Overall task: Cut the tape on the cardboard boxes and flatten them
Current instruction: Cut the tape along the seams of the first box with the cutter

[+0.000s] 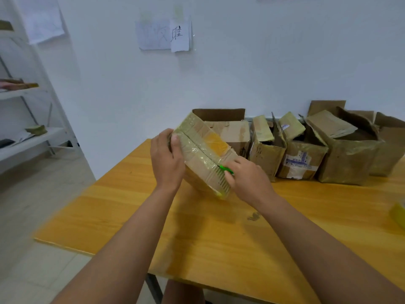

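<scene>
Both hands are on one taped cardboard box (203, 154), held tilted above the far part of the wooden worktop (210, 233). Left hand (167, 161) is clamped on the box's left end, thumb lying over the taped top edge. Right hand (247, 178) is closed around a small green-handled cutter (226, 169); I see the green tip at the near end of the centre seam, where the tape (198, 147) runs along the join of the two top flaps. I cannot tell whether a blade is in the tape, since the fingers hide it. Box's lower corner sits close to the worktop; contact not clear from this view.

Behind the held box, along the wall (241, 62), I note a row of other boxes (306, 150), touching or nearly so, flaps open and crumpled, one with a white shipping label (299, 162). Yellowish object (397, 212) at the right edge of the worktop, blurred and cropped. Two paper sheets (166, 35) are stuck to the wall. White shelving (32, 137) stands at left.
</scene>
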Demonstrator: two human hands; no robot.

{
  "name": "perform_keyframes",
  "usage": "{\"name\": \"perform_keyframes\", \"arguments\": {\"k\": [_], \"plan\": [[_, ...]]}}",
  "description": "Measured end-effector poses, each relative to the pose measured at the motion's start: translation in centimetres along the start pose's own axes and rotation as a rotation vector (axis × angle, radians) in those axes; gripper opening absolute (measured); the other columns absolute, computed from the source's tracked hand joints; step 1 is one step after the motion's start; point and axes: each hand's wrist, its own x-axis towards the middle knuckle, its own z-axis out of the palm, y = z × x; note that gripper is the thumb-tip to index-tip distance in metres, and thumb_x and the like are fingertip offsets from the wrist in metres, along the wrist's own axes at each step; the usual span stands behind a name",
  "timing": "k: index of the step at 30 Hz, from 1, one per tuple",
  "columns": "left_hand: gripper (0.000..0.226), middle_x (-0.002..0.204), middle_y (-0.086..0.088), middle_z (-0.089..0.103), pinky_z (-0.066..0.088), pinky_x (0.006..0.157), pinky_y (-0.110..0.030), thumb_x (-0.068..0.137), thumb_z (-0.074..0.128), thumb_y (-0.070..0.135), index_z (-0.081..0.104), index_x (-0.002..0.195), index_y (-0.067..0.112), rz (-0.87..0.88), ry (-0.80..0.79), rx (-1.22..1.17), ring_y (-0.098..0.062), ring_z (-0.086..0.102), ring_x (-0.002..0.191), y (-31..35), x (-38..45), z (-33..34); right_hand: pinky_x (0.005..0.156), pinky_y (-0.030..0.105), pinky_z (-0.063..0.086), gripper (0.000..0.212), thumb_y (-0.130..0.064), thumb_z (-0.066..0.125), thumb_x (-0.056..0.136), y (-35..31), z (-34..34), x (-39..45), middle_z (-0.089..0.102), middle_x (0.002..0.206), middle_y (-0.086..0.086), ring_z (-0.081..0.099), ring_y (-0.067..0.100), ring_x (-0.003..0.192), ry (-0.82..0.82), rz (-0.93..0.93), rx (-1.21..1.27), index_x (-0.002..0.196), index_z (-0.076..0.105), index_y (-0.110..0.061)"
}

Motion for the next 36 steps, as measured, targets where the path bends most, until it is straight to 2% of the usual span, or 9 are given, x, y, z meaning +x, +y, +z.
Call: {"name": "perform_keyframes", "arguments": {"k": [6,10,13,17,22,25,28,32,36], "plan": [[0.082,0.157,-0.001,0.007,0.043,0.093,-0.033,0.095,0.058,0.040,0.001,0.156,0.038,-0.047,-0.149,0.134,-0.024,0.025,0.142,0.1,-0.8,0.3,0.069,0.036,0.053,0.024,-0.026,0.046,0.099,0.1,0.6,0.7,0.062,0.101,-0.001,0.060,0.017,0.084,0.000,0.041,0.008,0.110,0.065,-0.018],[0.101,0.163,0.000,-0.006,0.038,0.105,-0.037,0.091,0.063,0.049,-0.011,0.156,0.028,-0.126,-0.183,0.074,-0.025,0.014,0.150,0.8,-2.6,1.5,0.072,0.039,0.051,0.021,-0.024,0.047,0.098,0.1,0.9,0.7,0.062,0.097,0.000,0.060,0.020,0.085,0.023,0.083,0.017,0.104,0.066,-0.017],[0.102,0.165,0.001,-0.016,0.022,0.112,-0.028,0.094,0.059,0.047,-0.019,0.155,0.020,-0.159,-0.311,0.105,-0.019,0.001,0.152,0.8,-5.0,2.8,0.072,0.040,0.051,0.023,-0.026,0.047,0.098,0.2,1.0,0.6,0.065,0.096,-0.001,0.061,0.020,0.084,0.045,0.087,0.021,0.107,0.066,-0.018],[0.088,0.166,-0.003,-0.010,0.023,0.120,-0.040,0.100,0.043,0.051,-0.016,0.156,0.017,-0.214,-0.372,0.096,-0.018,0.003,0.152,0.6,-6.5,3.8,0.064,0.033,0.049,0.027,-0.030,0.044,0.098,0.6,0.6,0.2,0.068,0.094,0.001,0.063,0.021,0.079,0.020,0.086,-0.025,0.114,0.063,-0.019],[0.082,0.167,-0.005,0.005,0.033,0.115,-0.045,0.101,0.036,0.057,-0.011,0.157,0.020,-0.195,-0.368,0.098,-0.022,0.015,0.151,0.5,-6.4,4.7,0.081,0.042,0.052,0.046,-0.024,0.047,0.096,1.5,0.4,-0.9,0.060,0.128,0.004,0.061,0.022,0.102,-0.059,0.069,0.163,0.142,0.042,-0.020],[0.084,0.164,-0.004,0.019,0.036,0.113,-0.049,0.097,0.037,0.064,-0.010,0.157,0.027,-0.231,-0.363,0.054,-0.024,0.025,0.148,-0.2,-6.1,4.9,0.059,0.033,0.045,0.027,-0.021,0.055,0.096,2.0,0.8,-1.3,0.064,0.094,-0.001,0.055,0.006,0.067,0.050,0.025,0.314,0.122,0.054,-0.021],[0.085,0.162,0.002,0.026,0.037,0.113,-0.051,0.089,0.037,0.070,-0.006,0.155,0.039,-0.283,-0.430,-0.038,-0.020,0.031,0.146,-1.0,-6.0,4.9,0.055,0.014,0.037,0.017,-0.020,0.062,0.094,1.8,1.1,-1.1,0.059,0.078,-0.008,0.051,0.000,0.060,0.170,0.022,0.427,0.110,0.063,-0.015],[0.077,0.163,0.001,0.022,0.035,0.115,-0.046,0.098,0.038,0.055,-0.003,0.158,0.029,-0.189,-0.481,-0.012,-0.017,0.027,0.147,-0.8,-7.0,4.5,0.058,0.039,0.047,0.018,-0.024,0.058,0.096,1.6,1.7,-0.9,0.061,0.075,0.003,0.056,0.018,0.065,0.225,0.049,0.421,0.102,0.063,-0.007],[0.058,0.159,-0.006,0.028,0.051,0.088,-0.037,0.104,0.039,0.043,0.009,0.154,0.044,-0.031,-0.352,0.107,-0.023,0.043,0.136,-0.6,-7.6,3.9,0.058,0.030,0.047,0.022,-0.031,0.052,0.098,1.6,2.6,-1.3,0.061,0.081,-0.007,0.055,0.009,0.067,0.248,0.043,0.449,0.111,0.060,-0.016]]}}
